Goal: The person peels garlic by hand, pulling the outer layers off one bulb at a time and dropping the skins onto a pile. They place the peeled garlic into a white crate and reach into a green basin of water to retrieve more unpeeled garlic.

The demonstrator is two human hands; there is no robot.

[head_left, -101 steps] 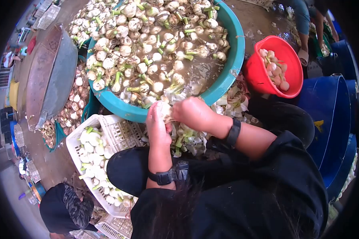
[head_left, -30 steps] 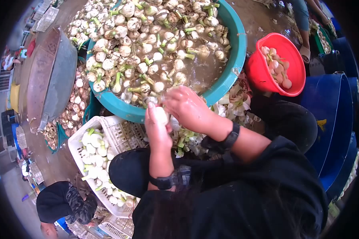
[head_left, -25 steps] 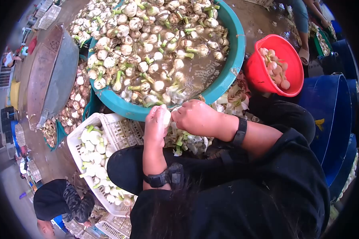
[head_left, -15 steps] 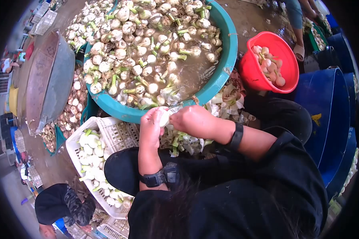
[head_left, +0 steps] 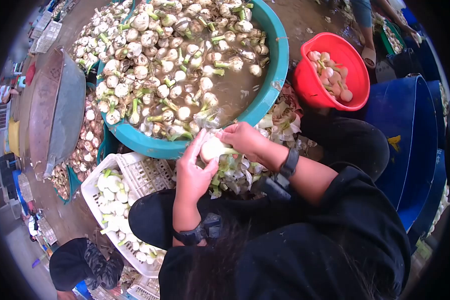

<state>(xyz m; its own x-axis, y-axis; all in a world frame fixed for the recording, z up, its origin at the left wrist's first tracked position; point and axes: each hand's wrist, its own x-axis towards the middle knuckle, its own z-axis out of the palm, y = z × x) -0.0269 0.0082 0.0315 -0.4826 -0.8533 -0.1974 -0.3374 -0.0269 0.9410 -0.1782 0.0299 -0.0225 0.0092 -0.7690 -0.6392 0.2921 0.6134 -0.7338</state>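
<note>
A peeled-looking white garlic bulb (head_left: 213,149) with a short pale green stem is held in front of the tub's near rim. Around its left side curve the fingers and thumb of my left hand (head_left: 194,167). My right hand (head_left: 246,142) is closed at the bulb's upper right, fingertips against its skin; exactly what they pinch is partly hidden. Beyond both hands, a large teal tub (head_left: 155,146) holds muddy water and many dirt-streaked garlic bulbs (head_left: 150,65). Loose peeled skins (head_left: 235,175) lie in a heap below my hands.
To the left, a white plastic crate (head_left: 92,192) contains cleaned white bulbs. A red basin (head_left: 305,82) with pinkish bulbs stands at the right, near blue barrels (head_left: 395,115). A metal wheelbarrow-like trough (head_left: 65,107) is at far left. Other people (head_left: 87,265) are nearby.
My hands have shifted slightly and turned, so the bulb and its stem now show more fully. My left fingers have spread more around it. The whole view has moved a little.
</note>
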